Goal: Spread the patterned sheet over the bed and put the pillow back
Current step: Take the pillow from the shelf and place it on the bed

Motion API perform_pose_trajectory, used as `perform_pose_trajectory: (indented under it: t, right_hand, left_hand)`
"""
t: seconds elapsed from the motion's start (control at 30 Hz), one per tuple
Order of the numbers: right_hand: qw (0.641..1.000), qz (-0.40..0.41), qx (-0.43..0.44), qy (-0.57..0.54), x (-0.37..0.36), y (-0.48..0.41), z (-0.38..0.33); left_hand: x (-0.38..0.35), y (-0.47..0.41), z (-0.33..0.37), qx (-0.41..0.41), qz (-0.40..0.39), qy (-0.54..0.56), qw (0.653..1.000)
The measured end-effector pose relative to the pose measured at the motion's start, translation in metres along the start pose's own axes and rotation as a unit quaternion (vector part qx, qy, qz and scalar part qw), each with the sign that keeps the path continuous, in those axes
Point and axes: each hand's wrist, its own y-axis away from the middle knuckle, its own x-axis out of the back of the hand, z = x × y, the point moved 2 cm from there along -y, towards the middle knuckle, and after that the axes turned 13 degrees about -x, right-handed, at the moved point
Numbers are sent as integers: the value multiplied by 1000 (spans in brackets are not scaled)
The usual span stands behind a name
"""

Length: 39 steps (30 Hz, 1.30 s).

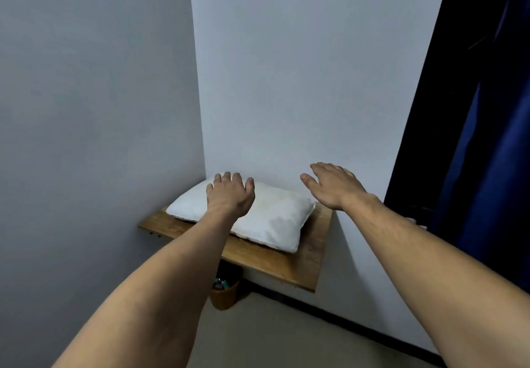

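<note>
Clearly the pillow (275,221) is the thing in play: it lies flat on a wooden shelf (309,258) fixed into the corner where two pale walls meet, with its near corner close to the shelf's front edge. Neither the bed nor the patterned sheet is in view.

The left hand (229,195) is spread over the pillow's far left part with its fingers straight and apart, gripping nothing. It may be resting on the fabric, but the angle does not settle whether it touches. The right hand (334,185) hangs in the air past the pillow's right end, close to the wall, flat and relaxed, and it too holds nothing.

The pillow looks plump, soft and light. It would likely sag in the middle if lifted by one corner, and its cloth cover should give fair grip rather than slip. Taking it at both short ends, one hand each, seems the sounder hold. Nothing about it looks breakable.

Under the shelf, on the floor, stands a small brown basket (225,296). It holds something with bluish-green bits, too shaded and small to name. A dark blue curtain (487,166) hangs at the right.
</note>
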Motion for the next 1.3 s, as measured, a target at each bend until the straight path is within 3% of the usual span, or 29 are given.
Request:
perform_pose_trajectory:
  t: [0.3,0.6,0.97,1.3]
  right_hand:
    - [1000,-2,28,-8,-27,-121,-34]
    - [995,-53,84,7,-93,-227,-60]
    - [973,-120,194,30,-181,-378,-97]
    - [951,-205,228,31,-261,-454,-106]
  left_hand:
    - [-37,-90,-40,110,34,47,992]
    - [-105,-131,-75,227,35,115,966]
    - [-193,-184,-111,409,61,157,897]
    - [-252,-183,-119,541,115,195,810]
